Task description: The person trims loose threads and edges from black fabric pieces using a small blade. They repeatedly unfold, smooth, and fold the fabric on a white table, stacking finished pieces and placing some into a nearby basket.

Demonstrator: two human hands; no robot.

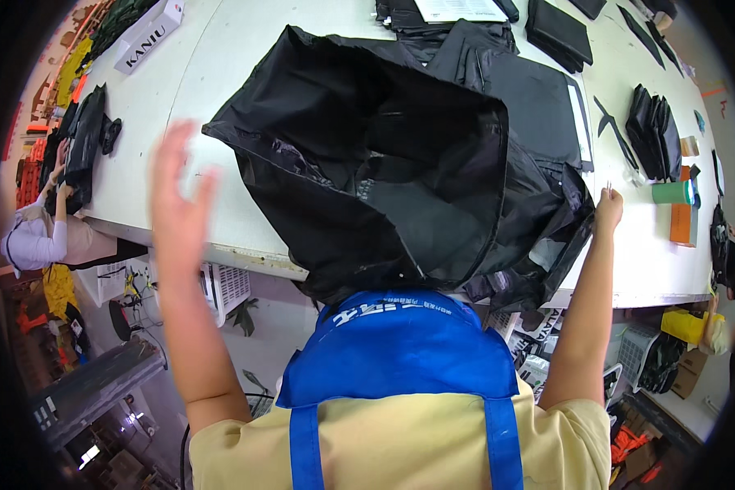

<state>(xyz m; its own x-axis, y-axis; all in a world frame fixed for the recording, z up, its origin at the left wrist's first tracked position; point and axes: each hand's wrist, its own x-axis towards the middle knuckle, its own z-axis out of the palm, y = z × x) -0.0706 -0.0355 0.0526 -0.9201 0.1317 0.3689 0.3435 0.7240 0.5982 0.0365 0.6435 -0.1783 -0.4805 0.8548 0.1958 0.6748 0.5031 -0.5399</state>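
A large black garment or bag of shiny coated fabric (327, 188) lies spread on the table before me, its mouth gaping toward me. Its near edge hangs over the table edge against my blue apron (400, 351). My left hand (181, 196) is raised just left of the fabric, fingers and thumb apart, blurred and holding nothing. At the fabric's right end, my right hand (609, 208) is closed, a small pale metallic tip poking out above the fingers. What that tip belongs to is hidden.
Folded black pieces (559, 34) and a black stack (653, 131) lie on the white table (220, 49). Black scissors (616, 131), a green cylinder (671, 193) and an orange box (683, 224) are to the right. A white box (149, 34) stands far left; a co-worker (45, 233) handles black fabric there.
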